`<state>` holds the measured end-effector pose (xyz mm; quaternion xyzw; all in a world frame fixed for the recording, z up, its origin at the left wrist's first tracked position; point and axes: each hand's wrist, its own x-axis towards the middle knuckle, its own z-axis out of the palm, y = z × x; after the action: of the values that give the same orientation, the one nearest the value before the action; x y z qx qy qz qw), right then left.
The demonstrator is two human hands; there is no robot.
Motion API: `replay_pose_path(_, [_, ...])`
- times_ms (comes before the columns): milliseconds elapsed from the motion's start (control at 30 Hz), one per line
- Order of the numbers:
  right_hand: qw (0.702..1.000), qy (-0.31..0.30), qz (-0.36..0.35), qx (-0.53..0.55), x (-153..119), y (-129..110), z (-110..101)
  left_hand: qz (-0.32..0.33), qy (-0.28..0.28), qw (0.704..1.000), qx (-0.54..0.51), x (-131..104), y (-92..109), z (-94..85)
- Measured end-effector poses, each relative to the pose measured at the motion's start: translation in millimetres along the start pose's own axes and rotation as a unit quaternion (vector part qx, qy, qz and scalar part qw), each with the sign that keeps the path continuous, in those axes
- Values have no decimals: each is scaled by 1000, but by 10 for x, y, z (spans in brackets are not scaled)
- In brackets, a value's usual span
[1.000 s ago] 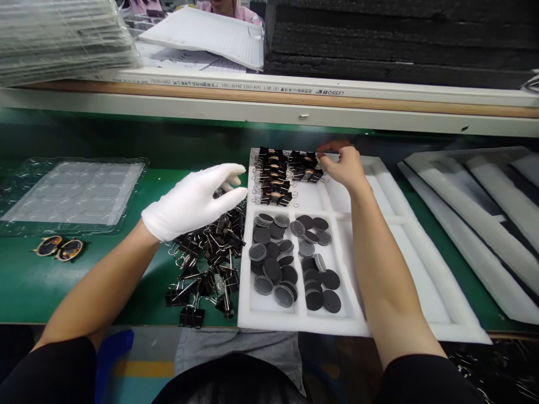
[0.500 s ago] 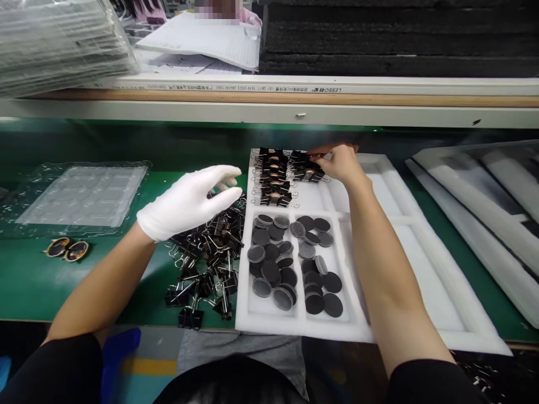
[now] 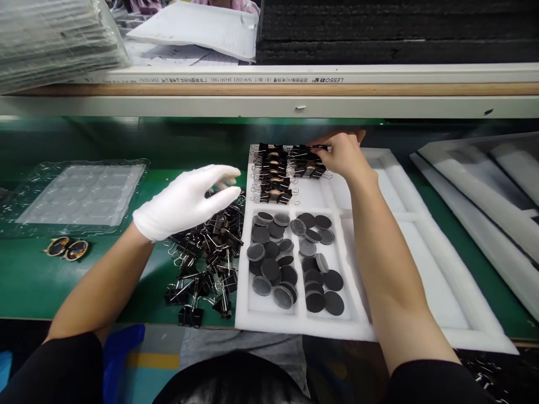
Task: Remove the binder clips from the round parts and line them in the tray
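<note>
My left hand [image 3: 189, 201], in a white glove, hovers over a pile of loose black binder clips [image 3: 210, 252] with thumb and fingers apart and nothing between them. Bare, my right hand [image 3: 343, 154] reaches to the back of the white foam tray [image 3: 315, 196], its fingers closed at the clipped pieces [image 3: 309, 168] in the second column. What it pinches is partly hidden. A fuller column of clipped pieces [image 3: 274, 174] stands to its left. Dark and clear round discs [image 3: 272, 269] lie in the two front left compartments.
A clear plastic tray [image 3: 82, 193] lies at the left, with two small gold-rimmed oval pieces [image 3: 67, 248] in front. White foam pieces [image 3: 484, 196] lean at the right. A shelf edge [image 3: 269, 106] crosses behind the foam tray.
My right hand has shifted slightly back and right at the second column. My left hand keeps nearly the same pose. The view has tilted a little.
</note>
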<state>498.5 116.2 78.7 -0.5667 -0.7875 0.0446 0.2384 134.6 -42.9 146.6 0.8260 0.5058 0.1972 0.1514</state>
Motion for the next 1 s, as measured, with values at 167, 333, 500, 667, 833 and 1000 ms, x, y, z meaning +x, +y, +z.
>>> replay_pose_path(167, [1000, -12, 6, -17, -11, 67, 16, 7, -4, 1000, 5, 0, 18, -7])
replay_pose_path(333, [1000, -11, 12, 7, -37, 170, 16, 12, -8, 1000, 6, -3, 21, -19])
replay_pose_path(500, [1000, -10, 8, 16, -40, 186, 30, 10, -10, 1000, 10, -7, 23, -21])
replay_pose_path(667, [1000, -22, -1, 17, -33, 194, 53, 12, -9, 1000, 10, -9, 19, -19])
replay_pose_path(833, [999, -20, 27, 17, -50, 243, 23, 12, -8, 1000, 9, -12, 16, -25])
replay_pose_path(1000, [1000, -12, 24, 15, -79, 269, -31, 12, -10, 1000, 10, -17, 20, -36])
